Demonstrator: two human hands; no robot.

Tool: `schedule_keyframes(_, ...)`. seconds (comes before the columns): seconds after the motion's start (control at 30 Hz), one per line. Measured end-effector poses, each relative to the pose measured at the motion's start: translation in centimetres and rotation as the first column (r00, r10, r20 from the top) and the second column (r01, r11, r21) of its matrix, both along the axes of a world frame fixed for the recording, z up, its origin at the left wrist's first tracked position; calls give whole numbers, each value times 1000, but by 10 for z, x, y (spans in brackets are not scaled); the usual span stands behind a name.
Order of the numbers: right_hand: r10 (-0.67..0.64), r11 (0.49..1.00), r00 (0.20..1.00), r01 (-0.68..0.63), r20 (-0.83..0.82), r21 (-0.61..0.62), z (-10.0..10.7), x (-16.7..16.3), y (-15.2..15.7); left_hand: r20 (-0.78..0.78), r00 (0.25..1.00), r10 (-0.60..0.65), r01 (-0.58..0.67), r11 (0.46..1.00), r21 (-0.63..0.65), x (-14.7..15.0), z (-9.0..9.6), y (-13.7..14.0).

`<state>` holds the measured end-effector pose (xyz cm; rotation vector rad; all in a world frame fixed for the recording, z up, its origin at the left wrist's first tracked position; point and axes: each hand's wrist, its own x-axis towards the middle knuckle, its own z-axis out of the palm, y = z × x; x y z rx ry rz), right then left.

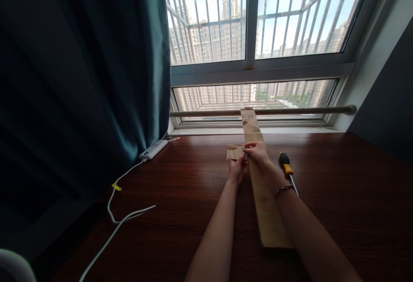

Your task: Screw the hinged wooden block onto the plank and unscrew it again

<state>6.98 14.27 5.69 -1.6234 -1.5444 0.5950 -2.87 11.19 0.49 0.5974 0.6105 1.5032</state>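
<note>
A long, pale wooden board (pixel 269 222) lies on the table, its far end reaching the window rail. Beside its left edge sits a short wooden piece (pixel 232 149) with rough brown marks. My right hand (pixel 260 153) rests over the board, finger and thumb pinched on a small metal piece (pixel 245 149) where the two woods meet. Just below, my left hand (pixel 237 168) is closed, its fingertips at the same metal piece. The fingers hide most of that piece, so its exact kind does not show. A screwdriver (pixel 285 163) with a black and yellow handle lies right of the board.
A white power strip (pixel 154 149) sits by the dark blue curtain (pixel 142 58), its white cable (pixel 111 204) looping over the left of the brown table (pixel 180 196). A horizontal rail (pixel 300 111) crosses before the barred window. A white rounded object (pixel 14 267) shows at lower left.
</note>
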Motion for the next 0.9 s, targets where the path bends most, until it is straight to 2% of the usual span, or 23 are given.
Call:
schedule_keyframes(0.07, 0, 1000, 1000, 0, -11, -28, 0, 1, 2, -6, 1000, -5, 5, 1000, -11, 0, 1, -1)
schedule_keyframes(0.23, -102, 992, 995, 102, 6, -70, 3, -1, 1, 2, 1000, -8, 8, 1000, 2, 1, -1, 0)
schedule_keyframes(0.57, -60, 997, 990, 54, -128, -50, -5, 0, 5, 30, 999, -28, 27, 999, 33, 2, -5, 2)
schedule_keyframes(0.73, -123, 990, 992, 123, 6, -68, 2, -3, 0, 39, 999, -24, 23, 999, 33, 2, -3, 1)
schedule_keyframes(0.9, -193, 980, 978, 196, 82, -30, 4, -8, -3, 3, 1000, -3, 3, 1000, 11, 2, -1, 0)
